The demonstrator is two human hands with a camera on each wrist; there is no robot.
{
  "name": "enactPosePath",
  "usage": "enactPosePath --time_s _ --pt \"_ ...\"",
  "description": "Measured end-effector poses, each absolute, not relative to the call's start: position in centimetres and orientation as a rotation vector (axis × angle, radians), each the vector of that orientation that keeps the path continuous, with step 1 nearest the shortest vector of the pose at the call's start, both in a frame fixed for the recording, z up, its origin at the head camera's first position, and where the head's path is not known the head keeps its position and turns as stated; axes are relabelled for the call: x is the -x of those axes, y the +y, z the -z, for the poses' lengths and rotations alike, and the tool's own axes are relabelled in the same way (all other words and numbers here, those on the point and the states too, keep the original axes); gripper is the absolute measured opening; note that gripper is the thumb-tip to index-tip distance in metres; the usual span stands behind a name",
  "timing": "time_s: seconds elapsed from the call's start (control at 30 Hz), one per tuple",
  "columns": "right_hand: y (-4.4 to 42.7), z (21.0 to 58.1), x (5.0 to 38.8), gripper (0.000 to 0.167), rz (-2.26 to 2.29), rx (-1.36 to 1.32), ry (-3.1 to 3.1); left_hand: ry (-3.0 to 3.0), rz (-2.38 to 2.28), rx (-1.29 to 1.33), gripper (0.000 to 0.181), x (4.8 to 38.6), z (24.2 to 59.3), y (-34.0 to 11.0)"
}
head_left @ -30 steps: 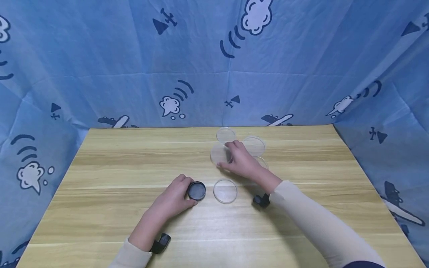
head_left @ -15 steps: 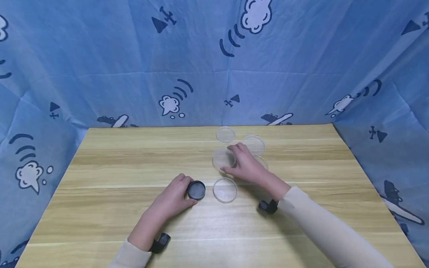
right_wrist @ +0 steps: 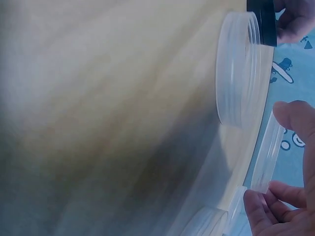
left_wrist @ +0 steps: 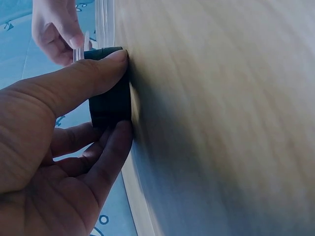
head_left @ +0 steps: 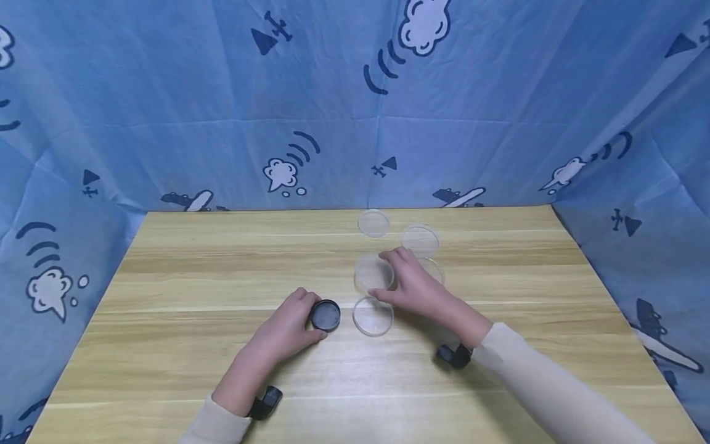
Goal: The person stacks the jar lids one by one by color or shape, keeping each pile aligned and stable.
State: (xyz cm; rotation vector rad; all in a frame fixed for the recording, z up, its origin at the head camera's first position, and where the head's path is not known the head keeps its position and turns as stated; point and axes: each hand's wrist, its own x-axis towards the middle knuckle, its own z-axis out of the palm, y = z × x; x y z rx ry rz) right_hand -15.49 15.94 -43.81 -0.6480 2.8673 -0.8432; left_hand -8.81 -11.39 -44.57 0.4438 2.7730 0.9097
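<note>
My left hand (head_left: 289, 328) grips a shallow, round black dish (head_left: 325, 316) on the table, thumb and fingers on opposite sides of its rim. In the left wrist view the black dish (left_wrist: 110, 96) shows its dark side wall between thumb and fingers. My right hand (head_left: 415, 285) holds a clear petri dish (head_left: 373, 273) by its edge. From the right wrist view, this petri dish (right_wrist: 268, 152) is pinched between thumb and fingertips, raised off the tabletop. Another clear petri dish (head_left: 373, 316) lies flat just right of the black one, nearer me than the held dish.
Farther back on the wooden table (head_left: 233, 259) lie a clear round dish (head_left: 374, 223) and a second clear dish (head_left: 420, 240). Partly behind my right hand is one more clear dish (head_left: 432, 269). A blue patterned cloth (head_left: 333, 92) hangs along the table's back and sides.
My right hand has drawn the held petri dish toward me and slightly right, up to the far edge of the dish lying in front. The left hand and black dish have stayed put.
</note>
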Motion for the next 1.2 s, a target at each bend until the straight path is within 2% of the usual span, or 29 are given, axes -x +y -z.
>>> enactPosePath --time_s 1.2 --pt "16.3 44.1 11.5 0.077 0.81 0.74 2.815 2.77 -0.902 -0.441 0.046 8.8 44.4 -11.4"
